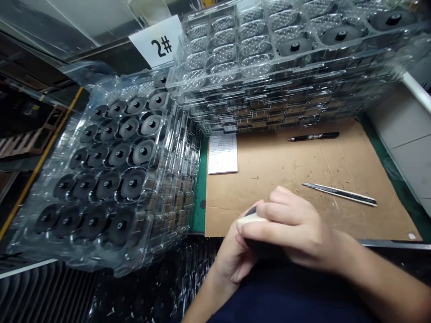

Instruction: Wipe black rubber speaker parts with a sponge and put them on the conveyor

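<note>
Your right hand (289, 229) and left hand (232, 262) close tight on a small white thing (249, 219) at the near edge of the brown cardboard (336, 166), with see-through trays (101, 255) of black round parts (133, 183) piled up at left.

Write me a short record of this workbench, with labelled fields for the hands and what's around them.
Left hand: cupped under a small pale-and-dark object, mostly hidden
Right hand: fingers closed over the same object
Work surface: cardboard sheet on a green mat
On cardboard: utility knife, black pen, paper slip
Stacked nearby: clear plastic trays of round black parts
Sign: white card reading 2#
</note>
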Available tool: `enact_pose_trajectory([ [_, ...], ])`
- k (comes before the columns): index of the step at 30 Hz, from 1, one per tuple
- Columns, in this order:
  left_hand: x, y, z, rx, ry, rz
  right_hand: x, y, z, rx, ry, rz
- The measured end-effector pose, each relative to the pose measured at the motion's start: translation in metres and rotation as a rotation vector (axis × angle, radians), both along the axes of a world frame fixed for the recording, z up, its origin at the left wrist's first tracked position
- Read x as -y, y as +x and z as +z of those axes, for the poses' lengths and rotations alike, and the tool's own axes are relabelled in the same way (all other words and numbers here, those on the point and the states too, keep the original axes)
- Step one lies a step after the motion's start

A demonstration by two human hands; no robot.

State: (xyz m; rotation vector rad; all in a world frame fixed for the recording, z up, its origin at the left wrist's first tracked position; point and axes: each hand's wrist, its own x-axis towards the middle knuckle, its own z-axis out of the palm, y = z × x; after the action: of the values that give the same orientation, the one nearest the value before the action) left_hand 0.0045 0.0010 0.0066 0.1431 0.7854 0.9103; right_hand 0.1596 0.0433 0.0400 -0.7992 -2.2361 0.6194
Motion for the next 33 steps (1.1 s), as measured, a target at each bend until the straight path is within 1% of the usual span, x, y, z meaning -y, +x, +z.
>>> enact_pose_trajectory([
  [1,0.002,-0.001,0.000,0.029,0.016,-0.006,-0.005,0.001,-0.002,-0.009,-0.028,0.040],
  [2,0.003,-0.002,0.001,0.062,0.027,-0.018,-0.008,0.003,-0.005,-0.014,-0.071,0.022],
  [3,0.004,-0.003,0.001,0.097,0.032,-0.037,-0.010,0.006,-0.010,-0.020,-0.130,-0.045],
  [6,0.005,-0.008,0.003,0.193,0.018,-0.100,-0.005,0.019,-0.030,-0.064,-0.370,-0.333],
  [7,0.004,-0.008,0.003,0.216,0.016,-0.109,-0.001,0.024,-0.037,-0.063,-0.460,-0.397],
  [8,0.004,-0.009,0.003,0.233,0.013,-0.114,0.004,0.029,-0.045,-0.047,-0.541,-0.430],
  [9,0.003,-0.009,0.003,0.246,0.009,-0.125,0.008,0.033,-0.052,-0.020,-0.610,-0.433],
  [12,0.001,-0.008,0.001,0.261,-0.008,-0.150,0.024,0.041,-0.070,0.044,-0.755,-0.350],
  [15,0.001,-0.007,0.001,0.284,0.000,-0.143,0.038,0.040,-0.079,0.050,-0.842,-0.299],
  [17,0.001,-0.006,0.000,0.292,0.010,-0.140,0.046,0.037,-0.083,0.039,-0.868,-0.274],
  [21,0.003,-0.006,0.000,0.284,0.033,-0.144,0.055,0.031,-0.090,0.012,-0.858,-0.248],
  [23,0.004,-0.006,0.001,0.282,0.047,-0.146,0.054,0.033,-0.093,-0.002,-0.844,-0.275],
  [25,0.004,-0.005,0.003,0.263,0.056,-0.154,0.051,0.037,-0.090,-0.013,-0.834,-0.335],
  [27,0.005,-0.003,0.005,0.224,0.061,-0.162,0.046,0.041,-0.076,-0.036,-0.786,-0.450],
  [28,0.006,-0.002,0.006,0.198,0.064,-0.161,0.044,0.041,-0.065,-0.054,-0.722,-0.514],
  [29,0.007,-0.001,0.007,0.171,0.069,-0.158,0.041,0.039,-0.053,-0.082,-0.625,-0.555],
  [30,0.007,0.000,0.007,0.140,0.081,-0.155,0.039,0.036,-0.040,-0.106,-0.501,-0.552],
  [31,0.008,0.002,0.007,0.097,0.096,-0.152,0.037,0.031,-0.027,-0.123,-0.363,-0.500],
  [33,0.009,0.004,0.007,0.001,0.124,-0.144,0.032,0.018,-0.007,-0.149,-0.124,-0.282],
])
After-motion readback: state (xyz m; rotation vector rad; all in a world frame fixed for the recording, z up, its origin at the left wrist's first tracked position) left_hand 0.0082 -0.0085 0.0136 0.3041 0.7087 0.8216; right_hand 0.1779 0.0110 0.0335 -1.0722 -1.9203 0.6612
